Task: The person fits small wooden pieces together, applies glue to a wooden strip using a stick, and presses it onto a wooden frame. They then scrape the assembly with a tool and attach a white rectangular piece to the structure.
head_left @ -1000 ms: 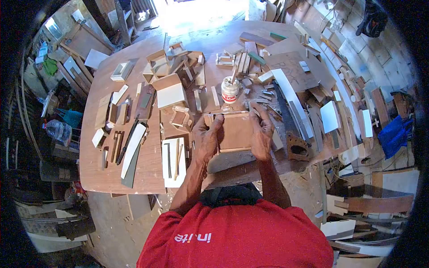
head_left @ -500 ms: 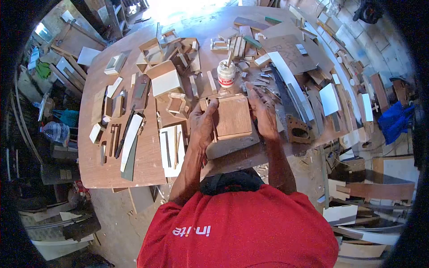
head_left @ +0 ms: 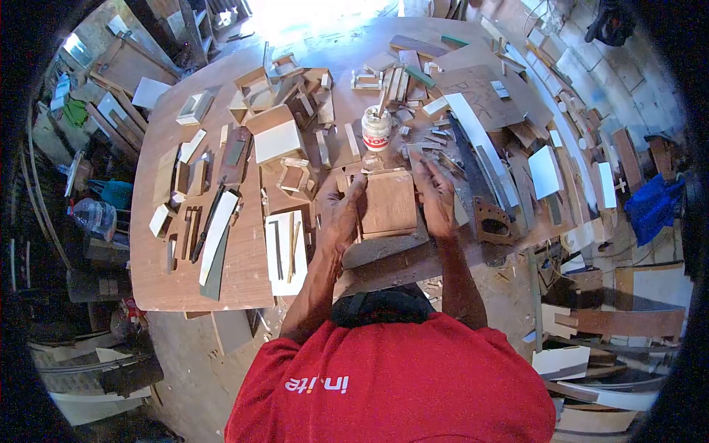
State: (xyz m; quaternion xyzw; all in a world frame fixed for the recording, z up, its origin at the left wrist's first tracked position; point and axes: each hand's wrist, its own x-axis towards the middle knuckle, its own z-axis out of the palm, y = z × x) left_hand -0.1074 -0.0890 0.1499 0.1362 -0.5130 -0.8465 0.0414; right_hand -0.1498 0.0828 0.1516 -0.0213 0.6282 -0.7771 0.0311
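A small wooden box [head_left: 389, 204] with a smooth brown face sits between my hands near the table's front edge. My left hand [head_left: 342, 216] grips its left side, the thumb lying along the upper left edge. My right hand [head_left: 436, 198] is held at the box's right side with the fingers stretched out and spread. Under the box is a grey block [head_left: 388, 248], partly hidden. Just beyond stands a glue jar [head_left: 376, 131] with a red and white label and a brush in it. To the left lies a little open wooden frame [head_left: 297, 179].
Several open wooden boxes [head_left: 275, 134] and offcuts cover the table's [head_left: 244, 284] far left. A white board [head_left: 286, 255] with thin sticks lies left of my forearm. Long strips [head_left: 484, 151] and a brown piece with an oval hole [head_left: 492, 219] lie right.
The box and both hands appear slightly lower in the view, and the whole view has shifted a little. The left hand keeps its grip; the right stays spread beside the box.
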